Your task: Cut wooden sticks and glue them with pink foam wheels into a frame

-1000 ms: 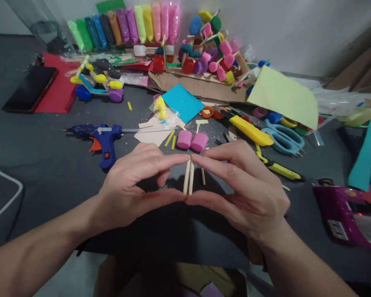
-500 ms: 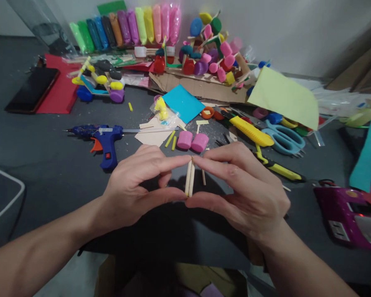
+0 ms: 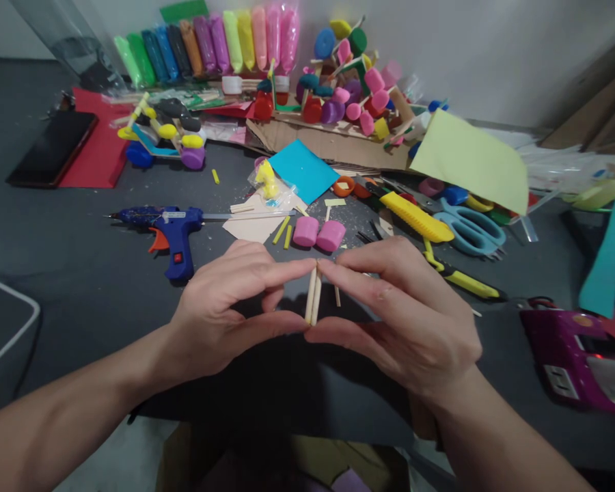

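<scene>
Two short wooden sticks [image 3: 313,295] stand side by side between my hands, held by their ends. My left hand [image 3: 236,294] pinches one stick between forefinger at the top and thumb at the bottom. In the same way my right hand [image 3: 400,301] pinches the other, its fingertips close to those of the left. Just beyond the fingers sit two pink bottle caps [image 3: 318,234], with small yellow-green strips [image 3: 281,234] to their left. Another thin stick [image 3: 337,296] lies on the table behind the right fingers.
A blue glue gun [image 3: 177,232] lies left of my hands. To the right are a yellow utility knife [image 3: 417,215], blue-handled scissors [image 3: 471,229] and a magenta device [image 3: 574,355]. A toy vehicle [image 3: 164,140], blue paper [image 3: 303,171] and coloured clay packs [image 3: 210,44] are farther back.
Both hands keep the same pinch on the sticks. The sticks have shifted only very slightly to the left; nothing else has visibly moved.
</scene>
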A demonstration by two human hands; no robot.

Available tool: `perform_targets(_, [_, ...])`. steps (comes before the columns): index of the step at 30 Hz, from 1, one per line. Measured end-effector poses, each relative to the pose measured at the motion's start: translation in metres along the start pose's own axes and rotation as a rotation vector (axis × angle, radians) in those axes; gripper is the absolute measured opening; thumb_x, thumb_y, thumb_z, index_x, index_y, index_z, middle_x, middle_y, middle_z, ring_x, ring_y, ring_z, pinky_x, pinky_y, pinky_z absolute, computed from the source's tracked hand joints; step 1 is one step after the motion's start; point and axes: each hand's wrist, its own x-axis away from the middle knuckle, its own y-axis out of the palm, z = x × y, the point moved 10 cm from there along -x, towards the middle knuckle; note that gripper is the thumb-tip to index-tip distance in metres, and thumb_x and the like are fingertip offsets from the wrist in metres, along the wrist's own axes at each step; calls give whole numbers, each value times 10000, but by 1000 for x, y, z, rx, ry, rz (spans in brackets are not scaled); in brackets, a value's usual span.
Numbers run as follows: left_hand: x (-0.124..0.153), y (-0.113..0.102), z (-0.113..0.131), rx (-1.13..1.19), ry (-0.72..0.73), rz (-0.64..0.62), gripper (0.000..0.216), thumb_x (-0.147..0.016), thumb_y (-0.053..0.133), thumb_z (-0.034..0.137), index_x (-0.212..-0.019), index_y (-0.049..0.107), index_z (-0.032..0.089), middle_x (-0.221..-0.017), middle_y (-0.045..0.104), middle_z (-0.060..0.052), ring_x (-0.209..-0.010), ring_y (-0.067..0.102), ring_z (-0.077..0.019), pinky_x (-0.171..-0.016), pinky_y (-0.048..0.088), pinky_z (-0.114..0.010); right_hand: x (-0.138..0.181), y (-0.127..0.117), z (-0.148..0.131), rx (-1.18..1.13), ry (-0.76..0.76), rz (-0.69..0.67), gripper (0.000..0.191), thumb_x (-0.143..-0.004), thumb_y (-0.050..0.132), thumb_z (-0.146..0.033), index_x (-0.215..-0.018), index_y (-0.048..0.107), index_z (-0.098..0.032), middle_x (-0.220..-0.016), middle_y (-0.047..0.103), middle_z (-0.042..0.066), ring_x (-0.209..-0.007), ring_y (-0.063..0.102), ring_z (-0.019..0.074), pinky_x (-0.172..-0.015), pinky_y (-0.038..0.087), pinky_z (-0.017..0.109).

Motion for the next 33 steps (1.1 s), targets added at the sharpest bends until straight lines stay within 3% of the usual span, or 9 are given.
perform_targets(10, [1, 2, -2, -3, 7, -3, 460, -865, 761, 256, -1308, 644, 222, -677, 583, 50, -667, 541, -121, -728, 488, -294, -2, 3, 0, 41, -18, -17, 373, -887, 723, -411, -1206, 694, -219, -990, 715, 101, -867, 662, 238, -775, 563, 419])
perform_targets(16, [-1, 5, -13, -26, -78, -60, 420, -851, 774, 241, -1258, 676, 201, -677, 602, 51, -694, 559, -124, -764, 467, -293, 3, 6, 6, 33, -16, -76, 480, -866, 688, -518, -1192, 667, -166, -1030, 690, 124, -926, 648, 235, -798, 550, 398])
perform_targets(22, [3, 25, -30, -91, -147, -303, 356, -894, 721, 246, -1241, 676, 179, -743, 634, 30, -800, 584, -151, -847, 440, -323, 9, 16, 20, 38, -9, -177, 322, -925, 695, -331, -1135, 680, -88, -992, 692, 137, -907, 615, 230, -783, 518, 390])
perform_targets(27, [15, 44, -46, -234, -222, -487, 337, -895, 704, 242, -1230, 685, 209, -883, 675, -18, -930, 574, -205, -846, 385, -359, 17, 42, 29, 116, 66, -377, 416, -915, 662, -492, -1070, 704, -108, -962, 692, 124, -932, 569, 272, -799, 459, 427])
perform_targets(33, [20, 52, -47, -307, -250, -594, 373, -861, 748, 302, -1216, 682, 209, -952, 659, -25, -989, 541, -224, -865, 332, -379, 27, 59, 30, 194, 81, -491, 485, -876, 674, -557, -1050, 718, -107, -929, 657, 107, -919, 540, 287, -798, 409, 429])
